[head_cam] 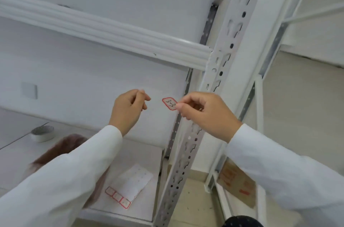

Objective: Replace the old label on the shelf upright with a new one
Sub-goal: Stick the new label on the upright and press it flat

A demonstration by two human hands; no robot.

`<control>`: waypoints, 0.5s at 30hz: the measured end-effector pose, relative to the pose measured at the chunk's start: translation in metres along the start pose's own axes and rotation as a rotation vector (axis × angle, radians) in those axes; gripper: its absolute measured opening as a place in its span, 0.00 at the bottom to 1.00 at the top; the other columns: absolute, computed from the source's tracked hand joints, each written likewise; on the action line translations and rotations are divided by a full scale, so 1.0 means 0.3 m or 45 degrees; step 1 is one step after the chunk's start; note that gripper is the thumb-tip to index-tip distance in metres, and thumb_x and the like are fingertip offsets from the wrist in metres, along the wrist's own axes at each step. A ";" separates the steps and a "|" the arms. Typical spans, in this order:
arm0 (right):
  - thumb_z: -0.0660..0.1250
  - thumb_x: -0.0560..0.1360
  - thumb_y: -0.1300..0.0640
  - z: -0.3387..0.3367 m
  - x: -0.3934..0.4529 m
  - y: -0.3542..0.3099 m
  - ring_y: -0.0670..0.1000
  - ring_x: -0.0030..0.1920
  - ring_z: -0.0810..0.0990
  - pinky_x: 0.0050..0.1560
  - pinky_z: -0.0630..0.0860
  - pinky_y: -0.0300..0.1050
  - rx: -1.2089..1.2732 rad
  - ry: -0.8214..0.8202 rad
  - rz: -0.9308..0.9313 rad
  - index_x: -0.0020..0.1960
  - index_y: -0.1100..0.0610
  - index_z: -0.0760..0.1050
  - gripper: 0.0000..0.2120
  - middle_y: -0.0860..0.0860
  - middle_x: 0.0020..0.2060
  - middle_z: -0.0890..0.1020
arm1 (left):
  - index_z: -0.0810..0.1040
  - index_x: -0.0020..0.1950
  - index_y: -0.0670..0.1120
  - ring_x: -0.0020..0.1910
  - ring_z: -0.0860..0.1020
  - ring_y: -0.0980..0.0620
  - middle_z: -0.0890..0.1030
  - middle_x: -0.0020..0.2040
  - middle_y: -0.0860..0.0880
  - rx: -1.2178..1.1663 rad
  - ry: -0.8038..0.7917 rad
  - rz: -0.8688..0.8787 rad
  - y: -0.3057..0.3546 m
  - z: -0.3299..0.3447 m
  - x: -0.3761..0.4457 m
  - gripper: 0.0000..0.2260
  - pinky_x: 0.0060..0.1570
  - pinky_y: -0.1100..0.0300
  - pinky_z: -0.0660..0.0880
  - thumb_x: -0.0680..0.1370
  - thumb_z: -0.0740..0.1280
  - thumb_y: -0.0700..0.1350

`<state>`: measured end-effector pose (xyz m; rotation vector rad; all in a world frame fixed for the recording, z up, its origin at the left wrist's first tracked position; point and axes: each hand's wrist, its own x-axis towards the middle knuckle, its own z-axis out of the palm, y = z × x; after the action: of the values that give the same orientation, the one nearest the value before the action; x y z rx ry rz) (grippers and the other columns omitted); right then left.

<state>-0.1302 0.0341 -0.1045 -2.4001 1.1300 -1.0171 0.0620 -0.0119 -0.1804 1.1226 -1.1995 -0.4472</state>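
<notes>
My right hand (202, 113) pinches a small white label with a red border and black handwriting (169, 103) by its right end, in the air just left of the white perforated shelf upright (221, 63). The label is apart from the upright. My left hand (128, 107) hovers a short way to the left of the label, fingers curled with thumb and forefinger pressed together; nothing shows between them. A label sheet (128, 187) with red-bordered labels along its lower edge lies on the shelf board below.
A white shelf beam (104, 31) crosses above my hands. A roll of tape (42, 133) and a brown furry thing (65, 150) rest on the lower shelf board (147, 152). A cardboard box (236, 182) stands right of the upright.
</notes>
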 end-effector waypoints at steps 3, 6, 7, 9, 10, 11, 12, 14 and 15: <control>0.67 0.73 0.51 -0.157 -0.002 -0.028 0.58 0.34 0.78 0.42 0.78 0.52 -0.109 0.136 -0.016 0.36 0.53 0.79 0.09 0.52 0.30 0.81 | 0.77 0.32 0.48 0.28 0.74 0.54 0.76 0.26 0.50 0.250 0.047 0.431 0.174 0.031 -0.008 0.19 0.35 0.56 0.73 0.76 0.56 0.55; 0.66 0.74 0.49 -0.298 0.026 -0.045 0.49 0.32 0.77 0.40 0.76 0.49 -0.288 0.193 0.021 0.37 0.56 0.79 0.12 0.49 0.27 0.79 | 0.73 0.31 0.42 0.29 0.73 0.45 0.73 0.24 0.49 0.369 0.133 0.760 0.347 0.051 0.000 0.20 0.31 0.55 0.71 0.74 0.56 0.55; 0.66 0.74 0.48 -0.340 0.039 -0.055 0.46 0.30 0.76 0.38 0.75 0.46 -0.370 0.186 0.046 0.36 0.55 0.78 0.13 0.49 0.27 0.79 | 0.71 0.31 0.45 0.29 0.72 0.46 0.71 0.25 0.51 0.357 0.149 0.797 0.398 0.060 0.011 0.17 0.31 0.58 0.69 0.74 0.57 0.55; 0.65 0.74 0.47 -0.414 0.067 -0.087 0.41 0.26 0.74 0.36 0.72 0.43 -0.527 0.140 0.080 0.34 0.53 0.76 0.14 0.48 0.27 0.79 | 0.74 0.35 0.49 0.35 0.74 0.49 0.73 0.29 0.55 0.291 0.128 0.787 0.484 0.084 0.040 0.11 0.37 0.58 0.70 0.74 0.60 0.52; 0.65 0.75 0.47 -0.443 0.083 -0.105 0.41 0.25 0.74 0.36 0.71 0.42 -0.608 0.119 0.086 0.34 0.53 0.75 0.14 0.48 0.27 0.79 | 0.77 0.39 0.49 0.40 0.77 0.50 0.75 0.33 0.56 0.263 0.093 0.762 0.516 0.098 0.057 0.08 0.43 0.57 0.72 0.74 0.62 0.50; 0.64 0.75 0.47 -0.468 0.098 -0.123 0.41 0.26 0.74 0.35 0.71 0.42 -0.698 0.107 0.085 0.34 0.52 0.75 0.14 0.47 0.27 0.79 | 0.79 0.45 0.48 0.46 0.78 0.50 0.78 0.38 0.56 0.267 0.047 0.735 0.543 0.112 0.075 0.07 0.49 0.57 0.73 0.75 0.62 0.48; 0.63 0.76 0.47 -0.488 0.114 -0.138 0.41 0.26 0.74 0.34 0.69 0.41 -0.796 0.097 0.079 0.34 0.51 0.74 0.14 0.47 0.28 0.79 | 0.79 0.51 0.48 0.50 0.78 0.51 0.79 0.43 0.56 0.312 -0.019 0.712 0.567 0.128 0.091 0.08 0.53 0.57 0.72 0.76 0.62 0.47; 0.61 0.76 0.46 -0.512 0.146 -0.160 0.43 0.29 0.75 0.35 0.69 0.42 -0.983 0.067 0.067 0.35 0.51 0.73 0.14 0.46 0.29 0.78 | 0.74 0.62 0.50 0.58 0.77 0.51 0.80 0.55 0.54 0.452 -0.248 0.627 0.600 0.155 0.117 0.14 0.57 0.58 0.70 0.77 0.62 0.48; 0.61 0.76 0.45 -0.517 0.161 -0.166 0.47 0.33 0.77 0.37 0.71 0.44 -1.067 0.051 0.065 0.36 0.51 0.72 0.14 0.46 0.30 0.77 | 0.70 0.66 0.52 0.61 0.75 0.51 0.79 0.60 0.54 0.504 -0.392 0.545 0.610 0.167 0.126 0.18 0.60 0.57 0.70 0.77 0.62 0.49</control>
<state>-0.1914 0.0338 0.0539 -2.9228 1.9085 -0.6368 -0.0178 0.0149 -0.0061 1.1079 -1.8073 -0.0495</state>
